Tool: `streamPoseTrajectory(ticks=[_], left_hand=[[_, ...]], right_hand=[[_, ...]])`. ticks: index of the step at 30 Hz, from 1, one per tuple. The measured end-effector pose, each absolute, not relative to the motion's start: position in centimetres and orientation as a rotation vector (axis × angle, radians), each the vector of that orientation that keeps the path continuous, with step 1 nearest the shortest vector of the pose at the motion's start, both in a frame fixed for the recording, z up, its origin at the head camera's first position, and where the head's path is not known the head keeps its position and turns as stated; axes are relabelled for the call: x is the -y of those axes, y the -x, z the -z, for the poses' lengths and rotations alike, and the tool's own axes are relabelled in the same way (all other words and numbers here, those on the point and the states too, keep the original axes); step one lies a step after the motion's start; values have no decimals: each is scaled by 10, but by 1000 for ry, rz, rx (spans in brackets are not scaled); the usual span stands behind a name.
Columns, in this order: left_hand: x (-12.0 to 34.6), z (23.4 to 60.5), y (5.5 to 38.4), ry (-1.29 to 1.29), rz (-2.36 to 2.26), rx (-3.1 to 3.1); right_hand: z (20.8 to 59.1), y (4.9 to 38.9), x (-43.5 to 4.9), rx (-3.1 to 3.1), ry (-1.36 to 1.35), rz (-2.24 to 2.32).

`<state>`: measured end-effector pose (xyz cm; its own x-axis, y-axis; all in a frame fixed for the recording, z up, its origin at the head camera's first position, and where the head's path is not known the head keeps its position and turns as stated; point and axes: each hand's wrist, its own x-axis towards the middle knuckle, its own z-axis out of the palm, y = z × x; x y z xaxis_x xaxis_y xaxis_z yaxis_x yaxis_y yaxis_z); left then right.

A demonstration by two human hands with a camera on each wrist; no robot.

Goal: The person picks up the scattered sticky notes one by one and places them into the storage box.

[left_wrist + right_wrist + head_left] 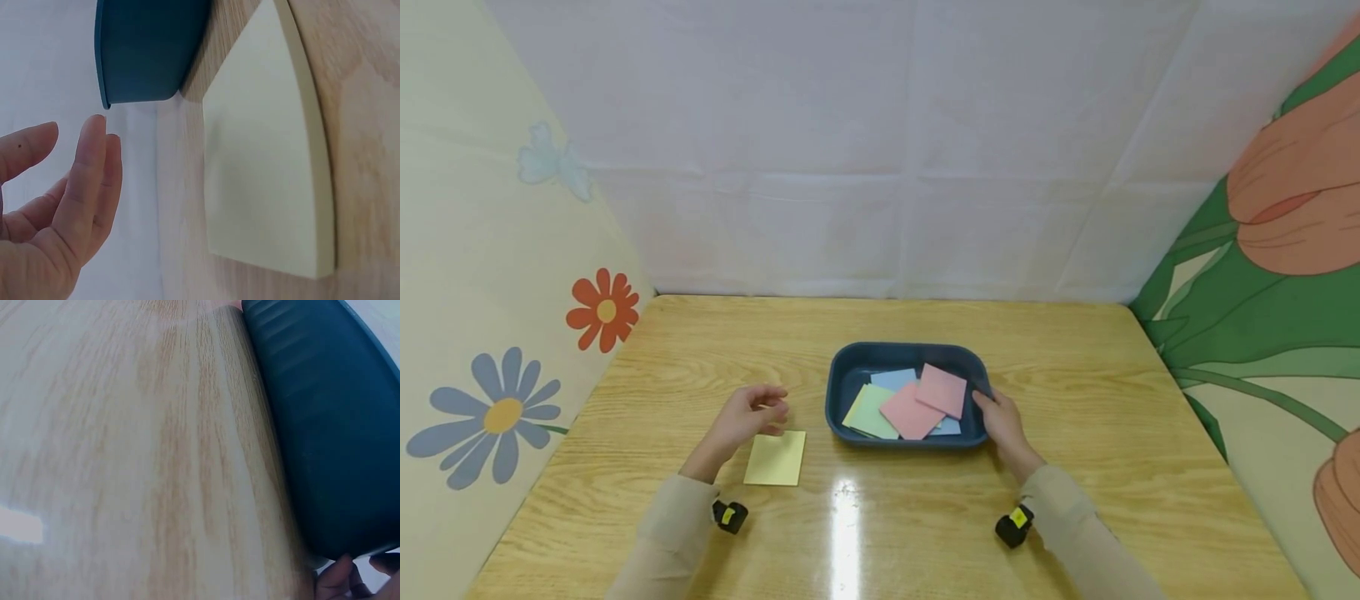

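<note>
A dark blue rectangular tray [833,392] stands near the middle of the table, holding several loose sticky notes. Pink notes [913,412] lie on top, with a green note [877,410] and blue notes [893,379] around and under them. My right hand [1002,421] grips the tray's right end, its thumb over the rim; the right wrist view shows fingertips [337,575] at the tray's end. Above a pad of yellow sticky notes [777,458] hovers my left hand [749,415], fingers loosely bent and holding nothing. In the left wrist view the pad [262,156] looks thick.
The wooden table [1075,500] meets a white cloth backdrop [895,167] behind. Flower-patterned cloths stand at the left [475,250] and right [1262,333]. Black wrist cameras sit on both cuffs, and light glares off the table's front.
</note>
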<state>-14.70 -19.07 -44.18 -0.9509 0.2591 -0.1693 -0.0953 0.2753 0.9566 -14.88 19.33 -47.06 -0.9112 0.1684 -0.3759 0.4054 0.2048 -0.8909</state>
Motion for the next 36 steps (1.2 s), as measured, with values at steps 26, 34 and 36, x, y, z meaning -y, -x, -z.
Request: streamPoseTrajectory(ticks=[26, 34, 36], left_hand=[[212, 458, 142, 31, -1414, -2510], [213, 464, 142, 22, -1324, -2530], [212, 464, 142, 0, -1299, -2556]], right_hand=[[469, 148, -192, -2274, -538, 1806], [470, 148, -191, -2261, -555, 1790], [470, 148, -191, -2262, -560, 1790]])
